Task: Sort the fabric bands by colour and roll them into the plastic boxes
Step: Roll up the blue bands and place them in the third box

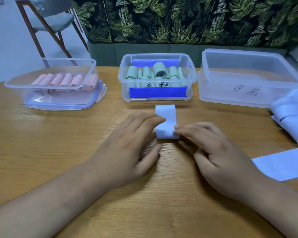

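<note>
Band: pale-blue fabric band (168, 122), "20" print, near end rolled.
L hand (127, 143): flat, pressing band.
R hand (218, 152): fingertips curled round roll.
</note>
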### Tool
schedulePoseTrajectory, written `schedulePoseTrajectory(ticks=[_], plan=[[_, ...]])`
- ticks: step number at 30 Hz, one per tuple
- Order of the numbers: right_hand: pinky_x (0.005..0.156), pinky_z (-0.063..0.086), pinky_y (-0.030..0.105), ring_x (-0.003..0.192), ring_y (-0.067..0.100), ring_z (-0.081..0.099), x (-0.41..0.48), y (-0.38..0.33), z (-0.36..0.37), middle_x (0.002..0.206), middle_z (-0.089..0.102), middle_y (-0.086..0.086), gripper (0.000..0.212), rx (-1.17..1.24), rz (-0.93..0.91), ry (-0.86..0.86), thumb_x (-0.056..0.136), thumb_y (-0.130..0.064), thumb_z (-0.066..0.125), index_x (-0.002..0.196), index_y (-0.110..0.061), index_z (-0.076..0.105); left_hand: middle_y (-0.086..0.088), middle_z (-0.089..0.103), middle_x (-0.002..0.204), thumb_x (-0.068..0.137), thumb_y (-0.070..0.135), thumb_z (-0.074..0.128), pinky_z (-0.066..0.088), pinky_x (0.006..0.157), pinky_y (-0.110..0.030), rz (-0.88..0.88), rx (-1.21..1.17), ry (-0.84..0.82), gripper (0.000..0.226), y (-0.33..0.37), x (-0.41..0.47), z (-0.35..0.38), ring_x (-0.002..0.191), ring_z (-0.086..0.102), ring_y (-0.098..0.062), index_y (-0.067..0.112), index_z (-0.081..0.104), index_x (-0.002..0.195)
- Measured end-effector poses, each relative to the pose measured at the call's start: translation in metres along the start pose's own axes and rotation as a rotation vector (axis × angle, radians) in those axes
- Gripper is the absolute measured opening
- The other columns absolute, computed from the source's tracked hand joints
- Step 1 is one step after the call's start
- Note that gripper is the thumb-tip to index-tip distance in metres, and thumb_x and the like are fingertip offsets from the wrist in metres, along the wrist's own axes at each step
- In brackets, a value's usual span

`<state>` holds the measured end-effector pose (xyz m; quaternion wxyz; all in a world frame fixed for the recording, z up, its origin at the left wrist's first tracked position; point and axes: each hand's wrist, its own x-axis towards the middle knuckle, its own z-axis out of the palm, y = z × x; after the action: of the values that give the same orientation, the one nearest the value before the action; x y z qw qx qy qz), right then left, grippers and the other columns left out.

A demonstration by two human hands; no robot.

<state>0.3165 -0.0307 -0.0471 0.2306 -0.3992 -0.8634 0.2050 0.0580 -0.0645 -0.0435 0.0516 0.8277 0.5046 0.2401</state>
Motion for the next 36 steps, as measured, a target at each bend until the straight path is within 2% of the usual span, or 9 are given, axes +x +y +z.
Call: schedulePoseTrajectory(ticks=[4,9,13,18,20,23,28,32,36], plan=[[0.12,0.033,0.029,0.146,0.003,0.037,0.002,0.0,0.0,0.146,0.047,-0.036,0.073,-0.019,0.058,-0.047,0.082,-0.013,0.042,0.149,-0.039,0.052,-0.002,0.056,0.141,0.098,0.02,0.068,0.041,0.114,-0.04,0.003,-0.006,-0.001,0.045,-0.001,0.0,0.001,0.135,0.05,-0.023,0.01,0.056,0.14],[0.125,0.03,0.038,0.153,0.004,0.025,0.001,0.0,0.001,0.157,0.038,-0.036,0.071,-0.039,0.088,-0.071,0.086,-0.025,0.032,0.154,-0.041,0.046,-0.001,0.058,0.138,0.099,0.021,0.065,0.043,0.112,-0.043,0.041,0.042,-0.03,0.034,-0.001,0.001,0.003,0.138,0.05,-0.025,0.013,0.063,0.132],[0.128,0.023,0.033,0.154,-0.001,0.018,0.003,0.0,0.001,0.16,0.034,-0.034,0.071,-0.07,0.097,-0.085,0.09,-0.021,0.038,0.157,-0.041,0.043,0.004,0.058,0.142,0.099,0.021,0.065,0.041,0.115,-0.043,0.034,0.072,-0.038,0.037,-0.003,0.003,0.005,0.142,0.047,-0.022,0.018,0.063,0.136],[0.128,0.012,0.024,0.157,-0.001,0.009,0.004,-0.002,0.001,0.167,0.022,-0.032,0.072,-0.092,0.106,-0.087,0.095,-0.022,0.037,0.164,-0.04,0.031,0.007,0.055,0.149,0.1,0.034,0.057,0.04,0.118,-0.044,-0.02,0.112,-0.025,0.043,-0.003,0.002,0.008,0.148,0.041,-0.022,0.024,0.06,0.143],[0.125,0.009,0.015,0.157,0.0,0.014,0.003,-0.002,0.0,0.164,0.027,-0.031,0.072,-0.015,0.111,-0.028,0.095,-0.019,0.041,0.164,-0.038,0.032,0.009,0.054,0.151,0.1,0.039,0.054,0.039,0.118,-0.043,-0.06,0.131,-0.021,0.046,-0.003,0.004,0.009,0.148,0.04,-0.021,0.028,0.057,0.145],[0.117,0.019,0.008,0.15,-0.001,0.028,0.003,-0.001,-0.005,0.15,0.036,-0.039,0.07,0.129,0.174,0.048,0.094,-0.019,0.044,0.159,-0.042,0.035,0.009,0.054,0.149,0.1,0.045,0.051,0.042,0.114,-0.041,-0.117,0.18,-0.023,0.048,-0.001,0.009,0.011,0.146,0.042,-0.02,0.032,0.055,0.147],[0.116,0.028,0.017,0.146,-0.004,0.033,0.002,-0.003,-0.006,0.145,0.039,-0.042,0.071,0.192,0.212,0.07,0.093,-0.014,0.047,0.156,-0.045,0.037,0.003,0.058,0.137,0.101,0.056,0.048,0.046,0.099,-0.042,-0.11,0.366,-0.03,0.046,-0.009,0.031,0.011,0.129,0.052,-0.024,0.031,0.06,0.138],[0.111,0.021,0.003,0.141,-0.008,0.033,0.002,-0.005,-0.007,0.139,0.036,-0.048,0.069,0.18,0.221,0.047,0.097,-0.011,0.049,0.154,-0.048,0.037,0.004,0.061,0.119,0.102,0.062,0.035,0.043,0.089,-0.041,-0.093,0.528,-0.063,0.049,-0.018,0.057,0.013,0.11,0.055,-0.024,0.028,0.066,0.117],[0.11,0.019,0.002,0.143,-0.004,0.033,0.002,-0.004,-0.007,0.142,0.041,-0.041,0.076,0.135,0.192,0.041,0.093,0.002,0.054,0.153,-0.043,0.042,0.001,0.061,0.099,0.104,0.057,0.034,0.044,0.078,-0.045,-0.003,0.585,-0.009,0.048,-0.026,0.067,0.016,0.092,0.055,-0.026,0.023,0.066,0.097]])
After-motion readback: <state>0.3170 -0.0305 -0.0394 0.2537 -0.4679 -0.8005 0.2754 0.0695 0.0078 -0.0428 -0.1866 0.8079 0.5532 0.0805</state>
